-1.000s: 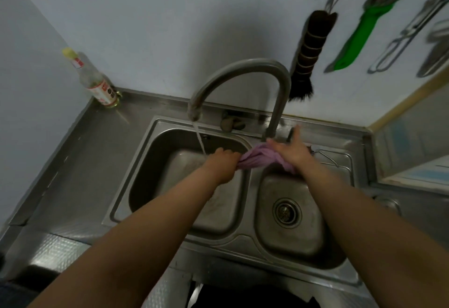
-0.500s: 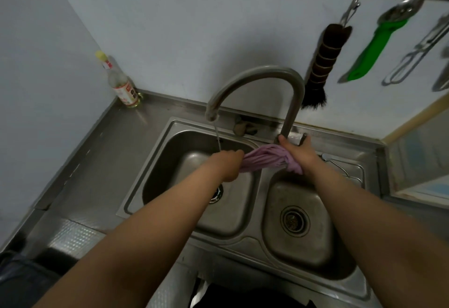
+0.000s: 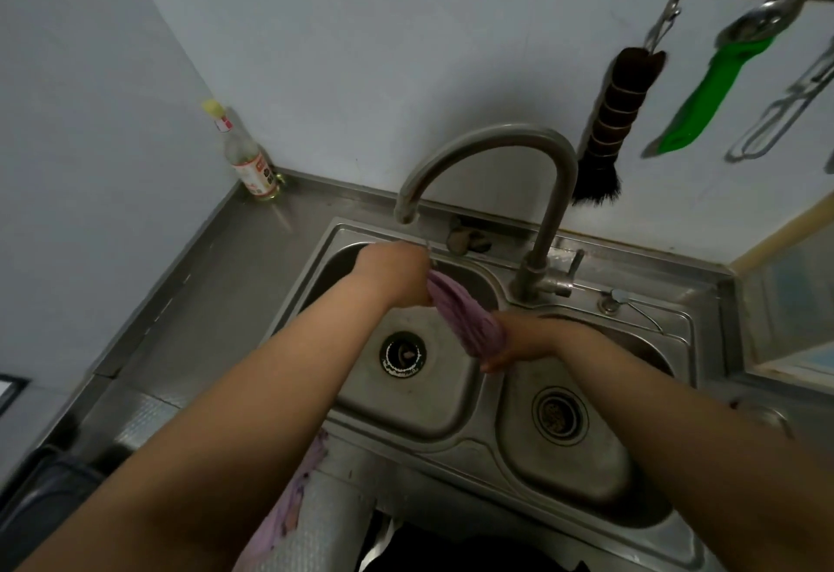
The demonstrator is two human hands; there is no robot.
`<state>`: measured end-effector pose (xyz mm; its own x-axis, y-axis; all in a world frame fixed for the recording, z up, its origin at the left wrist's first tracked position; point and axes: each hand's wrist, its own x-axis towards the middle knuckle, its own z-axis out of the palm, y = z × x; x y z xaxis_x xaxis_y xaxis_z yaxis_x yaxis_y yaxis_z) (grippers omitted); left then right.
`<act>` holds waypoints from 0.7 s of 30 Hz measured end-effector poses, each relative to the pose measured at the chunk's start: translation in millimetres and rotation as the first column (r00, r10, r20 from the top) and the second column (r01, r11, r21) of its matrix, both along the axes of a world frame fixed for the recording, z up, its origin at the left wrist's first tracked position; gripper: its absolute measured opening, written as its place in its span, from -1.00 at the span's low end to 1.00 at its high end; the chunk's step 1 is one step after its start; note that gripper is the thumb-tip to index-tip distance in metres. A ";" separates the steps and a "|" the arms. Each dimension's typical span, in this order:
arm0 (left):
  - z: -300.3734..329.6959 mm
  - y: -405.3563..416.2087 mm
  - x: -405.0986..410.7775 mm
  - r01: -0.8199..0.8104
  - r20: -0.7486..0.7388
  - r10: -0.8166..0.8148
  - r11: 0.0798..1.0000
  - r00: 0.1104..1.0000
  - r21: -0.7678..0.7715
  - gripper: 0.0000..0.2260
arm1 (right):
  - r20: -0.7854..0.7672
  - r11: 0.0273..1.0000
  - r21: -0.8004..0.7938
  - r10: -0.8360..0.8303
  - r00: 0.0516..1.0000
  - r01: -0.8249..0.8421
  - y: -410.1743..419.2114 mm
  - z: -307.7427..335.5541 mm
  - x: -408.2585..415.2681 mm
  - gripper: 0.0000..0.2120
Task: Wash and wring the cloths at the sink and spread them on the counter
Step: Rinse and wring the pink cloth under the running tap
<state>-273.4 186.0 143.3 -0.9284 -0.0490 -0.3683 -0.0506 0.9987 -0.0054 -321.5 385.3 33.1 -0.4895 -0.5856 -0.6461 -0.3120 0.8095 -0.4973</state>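
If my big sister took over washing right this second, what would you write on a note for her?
Left hand: grips the upper end of the purple cloth, by the faucet spout.
Right hand: grips the lower end. The cloth is twisted between them, above the left basin.
Second purple cloth: hangs over the sink's front edge, under the left arm.
Done: wringing under way.
Left: finish wringing, spread it on the counter, then check the other cloth.
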 end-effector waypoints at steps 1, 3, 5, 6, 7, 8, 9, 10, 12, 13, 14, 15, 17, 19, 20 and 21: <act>7.9 4.5 1.4 0.045 0.008 -0.045 0.999 0.999 -0.027 -0.73 | -0.032 0.995 -0.092 -0.050 0.998 0.047 -6.5 -3.9 2.5 0.07; 22.2 11.4 3.6 0.117 0.030 -0.114 0.989 0.993 -0.091 -0.79 | 0.015 0.916 -0.357 -0.187 0.982 0.180 -25.5 -2.8 13.4 0.23; 34.1 13.2 6.1 0.126 0.037 -0.123 0.986 0.992 -0.108 -0.79 | 0.077 0.761 -0.588 -0.284 0.956 0.274 -48.8 3.0 29.8 0.09; 39.6 12.3 6.9 0.120 0.033 -0.117 0.988 0.993 -0.093 -0.78 | 0.056 0.693 -0.663 -0.332 0.942 0.283 -58.8 5.8 38.2 -0.02; 44.9 9.7 8.1 0.113 0.035 -0.110 0.992 0.993 -0.065 -0.78 | 0.022 0.642 -0.718 -0.364 0.931 0.268 -68.9 12.1 46.6 -0.13; 50.4 5.5 9.7 0.114 0.040 -0.113 0.993 0.993 -0.038 -0.78 | 0.028 0.581 -0.769 -0.387 0.922 0.267 -78.5 20.1 53.3 -0.25; 56.0 0.3 11.2 0.119 0.040 -0.118 0.993 0.992 -0.012 -0.78 | 0.067 0.524 -0.802 -0.399 0.914 0.287 -86.1 26.4 58.1 -0.35; 62.6 -6.3 13.7 0.116 0.035 -0.116 0.993 0.993 0.020 -0.79 | 0.133 0.478 -0.816 -0.392 0.910 0.325 -91.7 31.6 61.5 -0.40; 75.5 -24.6 20.5 0.065 0.016 -0.068 0.989 0.998 0.129 -0.80 | 0.323 0.506 -0.727 -0.346 0.881 0.465 -96.4 37.2 67.7 -0.50; 79.0 -36.6 23.9 0.010 0.020 -0.015 0.977 1.000 0.212 -0.81 | 0.410 0.537 -0.651 -0.345 0.844 0.536 -95.5 38.9 69.8 -0.58; 79.4 -51.1 28.3 -0.065 0.043 0.054 0.948 0.998 0.311 -0.82 | 0.454 0.551 -0.596 -0.369 0.811 0.584 -93.0 36.4 68.6 -0.63; 75.3 -67.3 33.7 -0.154 0.083 0.132 0.898 0.988 0.413 -0.83 | 0.474 0.552 -0.560 -0.398 0.785 0.618 -90.5 35.7 65.8 -0.67; 57.5 -96.4 49.6 -0.335 0.213 0.258 0.738 0.942 0.586 -0.84 | 0.504 0.555 -0.483 -0.456 0.733 0.677 -87.3 37.1 56.8 -0.68; 24.0 -110.3 66.6 -0.508 0.385 0.336 0.494 0.860 0.705 -0.79 | 0.590 0.542 -0.384 -0.478 0.650 0.748 -88.0 46.1 47.9 -0.72; 2.9 -110.7 74.8 -0.582 0.474 0.353 0.337 0.807 0.740 -0.73 | 0.652 0.521 -0.342 -0.467 0.597 0.782 -90.3 54.3 45.1 -0.80; -16.5 -104.9 82.9 -0.635 0.555 0.357 0.163 0.751 0.755 -0.68 | 0.698 0.510 -0.306 -0.455 0.554 0.804 -93.3 60.1 42.9 -0.89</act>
<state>-190.5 81.1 126.8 -0.7324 -0.0005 -0.6808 -0.6732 0.1498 0.7241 -278.6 292.0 93.1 -0.6018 -0.5478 -0.5812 0.5860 0.1917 -0.7873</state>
